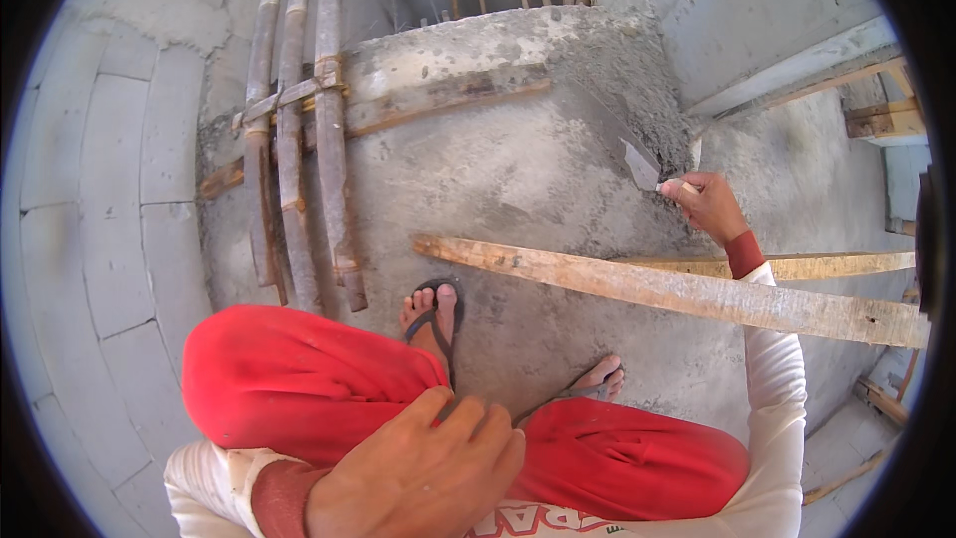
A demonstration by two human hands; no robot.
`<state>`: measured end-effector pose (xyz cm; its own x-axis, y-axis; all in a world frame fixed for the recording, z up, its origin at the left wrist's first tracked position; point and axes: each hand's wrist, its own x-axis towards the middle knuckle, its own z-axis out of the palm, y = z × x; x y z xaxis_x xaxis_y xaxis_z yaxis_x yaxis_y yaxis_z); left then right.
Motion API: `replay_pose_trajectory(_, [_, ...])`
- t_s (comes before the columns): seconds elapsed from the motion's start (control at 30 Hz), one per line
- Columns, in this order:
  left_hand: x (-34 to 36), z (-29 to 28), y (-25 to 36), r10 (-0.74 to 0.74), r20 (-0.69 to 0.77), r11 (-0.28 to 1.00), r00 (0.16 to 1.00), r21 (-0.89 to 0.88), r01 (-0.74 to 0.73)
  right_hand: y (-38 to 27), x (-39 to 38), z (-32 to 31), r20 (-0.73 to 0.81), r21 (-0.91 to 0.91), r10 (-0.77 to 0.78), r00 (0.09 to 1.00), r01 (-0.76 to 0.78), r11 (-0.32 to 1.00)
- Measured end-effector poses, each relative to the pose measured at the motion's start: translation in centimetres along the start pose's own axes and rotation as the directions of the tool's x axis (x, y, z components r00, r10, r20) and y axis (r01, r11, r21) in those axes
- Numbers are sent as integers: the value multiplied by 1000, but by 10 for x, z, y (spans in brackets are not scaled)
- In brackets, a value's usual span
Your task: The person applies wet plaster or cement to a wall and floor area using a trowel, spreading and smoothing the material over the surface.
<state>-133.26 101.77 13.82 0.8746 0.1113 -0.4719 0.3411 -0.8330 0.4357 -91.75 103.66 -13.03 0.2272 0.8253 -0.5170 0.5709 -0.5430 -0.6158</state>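
Observation:
My right hand [709, 207] is closed around the short handle of a pointed trowel [642, 164]. The trowel's metal blade points up and left, at the edge of wet grey mortar [662, 105] spread along the foot of the wall. My left hand [423, 468] hangs over my lap between the red-trousered knees, back upward. Its fingers are loosely bent and slightly apart, with their tips partly hidden; nothing shows in them.
A long wooden plank [677, 289] crosses under my right forearm, with another board [797, 266] behind it. Several tied bamboo poles [291, 130] stand at left over a wooden batten [448, 95]. A block wall [110, 189] rises at far left. My sandalled feet are on the concrete floor [478, 179].

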Motion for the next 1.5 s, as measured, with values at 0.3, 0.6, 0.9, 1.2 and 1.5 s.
replay_pose_trajectory(0.3, [1, -5, 1, 36, -19, 999, 999, 27, -36, 29, 36, -35, -144, -280, -55, 988, 13, 960])
replay_pose_trajectory(0.6, [2, -3, 0, 31, 7, 999, 999, 29, -32, 21, -14, 19, -1, -275, -183, 983, 176, 945])
replay_pose_trajectory(0.9, [1, -5, 6, 23, 24, 999, 999, 38, -24, 12, 20, -24, -194, -385, -146, 970, 61, 921])
replay_pose_trajectory(1.2, [-5, -4, 7, 20, 34, 999, 999, 42, -22, 32, 21, -28, -155, -434, -209, 966, 124, 892])
replay_pose_trajectory(1.5, [-2, -12, 3, -28, 58, 999, 998, 33, 26, 2, -44, -4, -76, -258, -61, 995, 40, 965])
